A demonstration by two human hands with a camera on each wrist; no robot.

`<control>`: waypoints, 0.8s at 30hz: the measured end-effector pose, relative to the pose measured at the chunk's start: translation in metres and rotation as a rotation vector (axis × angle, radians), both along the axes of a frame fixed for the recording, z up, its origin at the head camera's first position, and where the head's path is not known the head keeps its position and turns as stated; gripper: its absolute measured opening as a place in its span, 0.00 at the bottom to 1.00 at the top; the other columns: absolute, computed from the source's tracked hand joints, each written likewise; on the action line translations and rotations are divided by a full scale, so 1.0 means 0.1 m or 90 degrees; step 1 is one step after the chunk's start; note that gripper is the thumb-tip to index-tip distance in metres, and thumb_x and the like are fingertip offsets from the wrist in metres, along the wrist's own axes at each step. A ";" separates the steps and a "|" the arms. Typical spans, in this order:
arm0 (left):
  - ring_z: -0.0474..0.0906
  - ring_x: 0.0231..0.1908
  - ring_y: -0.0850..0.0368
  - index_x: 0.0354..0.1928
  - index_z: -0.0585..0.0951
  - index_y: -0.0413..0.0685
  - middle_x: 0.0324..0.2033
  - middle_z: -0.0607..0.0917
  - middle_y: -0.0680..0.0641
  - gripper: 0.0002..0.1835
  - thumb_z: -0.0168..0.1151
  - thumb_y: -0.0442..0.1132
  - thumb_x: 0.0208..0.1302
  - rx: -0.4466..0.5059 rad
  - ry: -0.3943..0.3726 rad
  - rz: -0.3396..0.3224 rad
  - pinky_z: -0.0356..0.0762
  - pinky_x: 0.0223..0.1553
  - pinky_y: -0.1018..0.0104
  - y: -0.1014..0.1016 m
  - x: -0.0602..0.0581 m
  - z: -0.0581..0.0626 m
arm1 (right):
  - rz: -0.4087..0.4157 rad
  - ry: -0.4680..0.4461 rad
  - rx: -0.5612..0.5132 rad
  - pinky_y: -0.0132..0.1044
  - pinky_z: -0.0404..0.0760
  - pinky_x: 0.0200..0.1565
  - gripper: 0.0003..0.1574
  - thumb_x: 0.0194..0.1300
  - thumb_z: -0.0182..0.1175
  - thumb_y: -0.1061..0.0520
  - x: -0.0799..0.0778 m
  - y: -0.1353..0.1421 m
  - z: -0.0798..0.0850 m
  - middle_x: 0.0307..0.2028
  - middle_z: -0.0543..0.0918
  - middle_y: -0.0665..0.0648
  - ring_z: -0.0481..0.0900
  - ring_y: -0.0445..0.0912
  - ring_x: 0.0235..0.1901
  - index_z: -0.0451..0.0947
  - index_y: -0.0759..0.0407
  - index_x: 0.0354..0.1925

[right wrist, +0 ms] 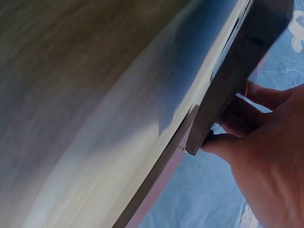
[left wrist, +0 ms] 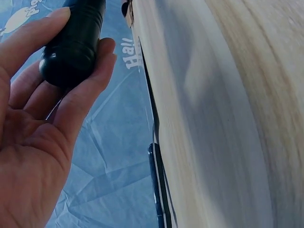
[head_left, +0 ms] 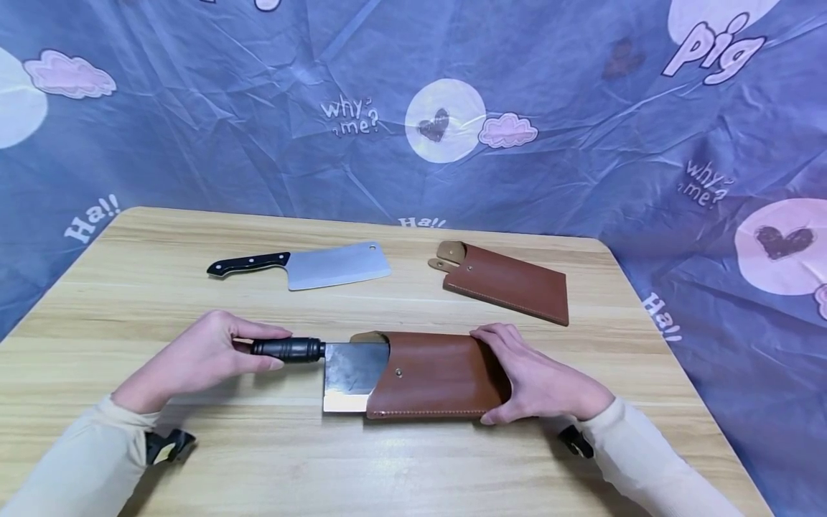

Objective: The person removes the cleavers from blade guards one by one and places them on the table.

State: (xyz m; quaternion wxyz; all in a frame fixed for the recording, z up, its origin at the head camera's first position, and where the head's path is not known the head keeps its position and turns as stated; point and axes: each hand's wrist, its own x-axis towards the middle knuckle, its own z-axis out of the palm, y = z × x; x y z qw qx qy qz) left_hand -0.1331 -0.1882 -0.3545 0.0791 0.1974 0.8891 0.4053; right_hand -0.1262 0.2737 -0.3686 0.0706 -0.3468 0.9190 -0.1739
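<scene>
In the head view a cleaver with a ribbed black handle lies partly inside a brown leather sheath. The rear part of its blade shows outside the sheath's mouth; the rest is hidden by the leather. My left hand holds the end of the handle between thumb and fingers, and the left wrist view shows the rounded handle butt in that grip. At the opposite end of the sheath, my right hand grips the leather with fingers on the far edge and thumb on the near, stitched edge.
Farther back on the wooden table lies a second cleaver with a riveted black handle, to the left. A second brown sheath lies back right, its tan flap facing left. Printed blue cloth hangs behind the table.
</scene>
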 end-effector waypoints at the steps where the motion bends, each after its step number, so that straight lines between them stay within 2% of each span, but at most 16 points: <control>1: 0.70 0.21 0.63 0.50 0.87 0.49 0.48 0.86 0.46 0.24 0.78 0.48 0.50 0.000 0.000 0.000 0.67 0.20 0.65 0.00 0.00 0.00 | 0.000 0.001 -0.001 0.45 0.69 0.61 0.74 0.34 0.80 0.34 0.00 0.00 0.00 0.64 0.61 0.55 0.58 0.46 0.64 0.56 0.64 0.70; 3: 0.71 0.21 0.63 0.50 0.87 0.49 0.48 0.86 0.46 0.24 0.78 0.48 0.50 0.002 0.003 -0.004 0.68 0.20 0.66 0.00 0.01 0.00 | 0.000 -0.001 -0.001 0.45 0.69 0.61 0.74 0.34 0.80 0.34 0.00 0.00 0.00 0.64 0.61 0.55 0.58 0.46 0.64 0.56 0.64 0.70; 10: 0.59 0.13 0.67 0.50 0.86 0.45 0.45 0.87 0.46 0.25 0.77 0.47 0.50 0.006 0.010 -0.030 0.65 0.14 0.67 0.00 0.01 -0.02 | -0.002 -0.005 0.004 0.46 0.68 0.61 0.74 0.34 0.80 0.34 0.01 0.01 -0.01 0.65 0.61 0.55 0.58 0.46 0.64 0.56 0.63 0.71; 13: 0.65 0.16 0.67 0.50 0.86 0.44 0.44 0.87 0.46 0.24 0.77 0.46 0.51 0.003 0.020 -0.039 0.68 0.17 0.67 0.00 0.01 -0.02 | -0.001 -0.002 0.001 0.46 0.68 0.61 0.74 0.34 0.80 0.34 0.02 0.02 -0.01 0.64 0.61 0.54 0.58 0.46 0.64 0.56 0.63 0.70; 19: 0.71 0.19 0.66 0.50 0.86 0.45 0.44 0.87 0.47 0.23 0.77 0.46 0.52 0.004 0.026 -0.040 0.70 0.18 0.68 0.00 0.01 -0.04 | 0.001 0.001 -0.004 0.45 0.69 0.61 0.74 0.34 0.80 0.34 0.02 0.02 -0.02 0.64 0.61 0.54 0.59 0.46 0.64 0.56 0.63 0.70; 24: 0.79 0.31 0.64 0.50 0.87 0.46 0.45 0.87 0.47 0.22 0.76 0.47 0.54 -0.010 0.046 -0.046 0.76 0.27 0.68 0.01 0.00 -0.04 | 0.004 0.008 -0.005 0.45 0.68 0.61 0.74 0.34 0.80 0.34 0.01 0.03 -0.04 0.64 0.61 0.55 0.59 0.46 0.64 0.57 0.64 0.70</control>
